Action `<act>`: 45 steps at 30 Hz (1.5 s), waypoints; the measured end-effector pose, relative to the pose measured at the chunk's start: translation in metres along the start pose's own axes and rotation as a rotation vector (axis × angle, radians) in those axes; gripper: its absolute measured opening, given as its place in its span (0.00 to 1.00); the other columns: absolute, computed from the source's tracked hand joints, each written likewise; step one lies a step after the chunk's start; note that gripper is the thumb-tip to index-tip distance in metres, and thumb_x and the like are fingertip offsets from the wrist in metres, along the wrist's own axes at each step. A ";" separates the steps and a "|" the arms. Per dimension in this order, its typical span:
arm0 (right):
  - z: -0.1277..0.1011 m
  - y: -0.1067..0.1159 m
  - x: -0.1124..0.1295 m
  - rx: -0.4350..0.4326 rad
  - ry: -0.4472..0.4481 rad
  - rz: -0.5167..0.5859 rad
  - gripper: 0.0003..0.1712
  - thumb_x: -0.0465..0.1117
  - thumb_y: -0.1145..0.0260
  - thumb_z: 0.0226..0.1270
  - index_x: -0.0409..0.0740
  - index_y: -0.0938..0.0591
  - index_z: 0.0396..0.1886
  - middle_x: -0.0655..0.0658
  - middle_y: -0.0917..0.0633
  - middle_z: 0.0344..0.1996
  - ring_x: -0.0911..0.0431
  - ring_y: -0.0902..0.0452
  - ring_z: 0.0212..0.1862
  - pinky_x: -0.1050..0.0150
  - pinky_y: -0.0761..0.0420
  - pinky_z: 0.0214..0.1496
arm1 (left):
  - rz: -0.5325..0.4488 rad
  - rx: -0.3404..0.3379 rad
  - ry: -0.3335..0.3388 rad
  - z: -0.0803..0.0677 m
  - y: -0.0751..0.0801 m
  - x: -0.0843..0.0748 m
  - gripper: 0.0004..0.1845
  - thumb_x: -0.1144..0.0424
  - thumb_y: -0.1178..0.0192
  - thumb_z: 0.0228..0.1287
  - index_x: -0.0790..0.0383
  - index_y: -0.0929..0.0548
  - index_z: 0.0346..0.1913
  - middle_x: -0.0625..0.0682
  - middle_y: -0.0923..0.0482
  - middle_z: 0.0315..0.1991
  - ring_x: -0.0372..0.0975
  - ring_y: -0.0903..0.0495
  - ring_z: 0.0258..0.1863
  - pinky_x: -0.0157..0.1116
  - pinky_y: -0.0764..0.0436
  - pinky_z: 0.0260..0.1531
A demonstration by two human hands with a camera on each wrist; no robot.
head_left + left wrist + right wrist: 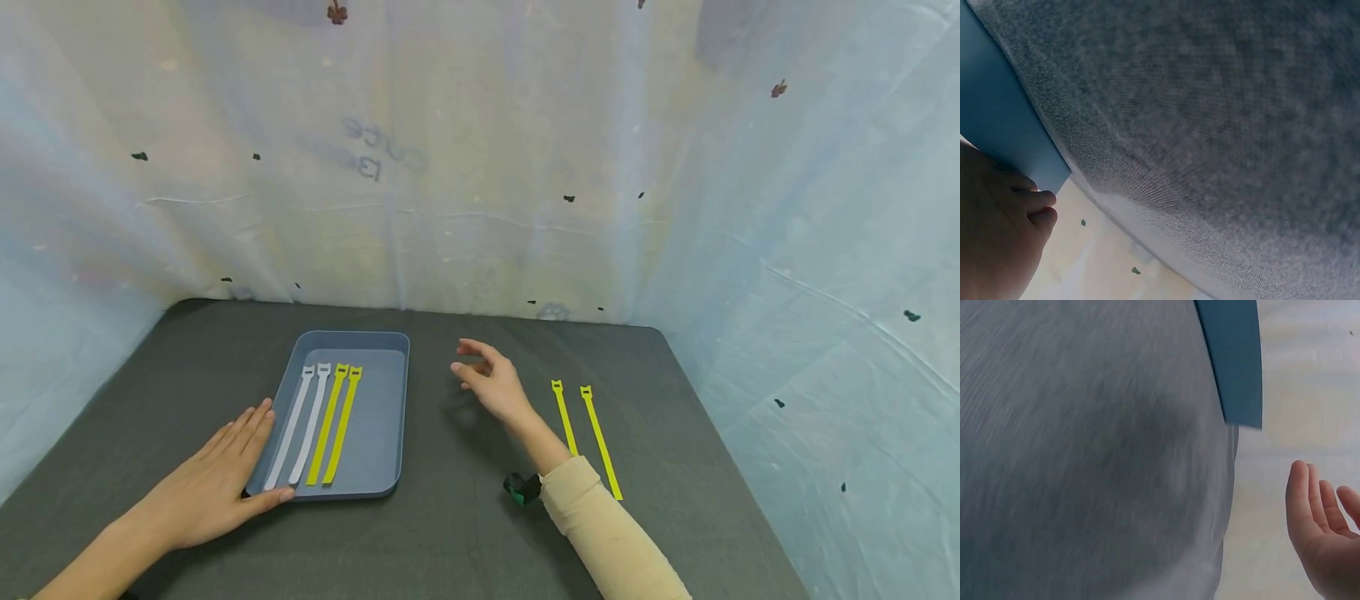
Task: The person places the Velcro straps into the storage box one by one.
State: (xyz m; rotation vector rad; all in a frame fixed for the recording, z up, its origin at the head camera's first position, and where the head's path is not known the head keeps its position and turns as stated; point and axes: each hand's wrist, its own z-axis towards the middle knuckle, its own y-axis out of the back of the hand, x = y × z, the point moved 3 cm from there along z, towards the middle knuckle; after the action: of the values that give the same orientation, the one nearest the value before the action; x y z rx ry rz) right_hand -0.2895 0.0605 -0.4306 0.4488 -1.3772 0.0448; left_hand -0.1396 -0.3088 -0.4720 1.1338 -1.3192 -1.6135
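A blue-grey tray lies on the dark cloth, left of the middle. In it, side by side, are two white cable straps and two yellow cable straps, their slotted heads at the far end. My left hand rests against the tray's left side with straight fingers, its thumb at the near edge. Its fingertips also meet the tray wall in the left wrist view. Over the cloth right of the tray hovers my right hand, fingers loosely bent and holding nothing.
Two more yellow cable straps lie on the table to the right, one partly behind my right forearm. A black band is at my right wrist. Pale plastic sheeting hangs behind and beside the dark table.
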 end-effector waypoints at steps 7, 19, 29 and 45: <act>-0.006 0.027 -0.008 -0.061 -0.054 0.014 0.32 0.45 0.35 0.79 0.46 0.30 0.78 0.39 0.26 0.72 0.42 0.20 0.62 0.49 0.15 0.59 | 0.002 0.000 -0.001 0.000 0.001 0.000 0.60 0.29 0.44 0.70 0.72 0.56 0.83 0.68 0.59 0.84 0.62 0.54 0.82 0.31 0.82 0.73; -0.014 0.063 -0.021 -0.138 -0.105 -0.010 0.29 0.45 0.35 0.79 0.50 0.28 0.76 0.41 0.24 0.70 0.41 0.21 0.63 0.42 0.19 0.63 | 0.003 0.004 0.002 0.001 0.002 -0.001 0.60 0.29 0.45 0.70 0.72 0.57 0.83 0.68 0.59 0.83 0.62 0.53 0.81 0.33 0.81 0.75; -0.022 0.096 -0.035 -0.176 -0.137 -0.038 0.31 0.44 0.37 0.80 0.47 0.31 0.78 0.36 0.28 0.72 0.41 0.23 0.65 0.41 0.21 0.65 | -0.010 0.007 0.009 0.001 0.001 -0.001 0.60 0.28 0.44 0.69 0.72 0.56 0.83 0.68 0.58 0.83 0.63 0.52 0.81 0.35 0.80 0.76; -0.025 0.136 -0.057 -0.103 -0.175 -0.344 0.33 0.42 0.39 0.81 0.41 0.35 0.79 0.32 0.25 0.69 0.40 0.18 0.59 0.48 0.14 0.56 | -0.012 0.013 0.016 0.001 0.000 -0.002 0.61 0.28 0.45 0.69 0.73 0.56 0.82 0.68 0.59 0.83 0.63 0.52 0.81 0.33 0.81 0.75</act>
State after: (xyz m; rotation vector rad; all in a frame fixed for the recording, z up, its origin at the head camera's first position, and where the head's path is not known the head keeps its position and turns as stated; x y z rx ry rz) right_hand -0.3171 0.2067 -0.4498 0.6081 -1.4482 -0.3522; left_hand -0.1395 -0.3069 -0.4716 1.1625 -1.3169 -1.6039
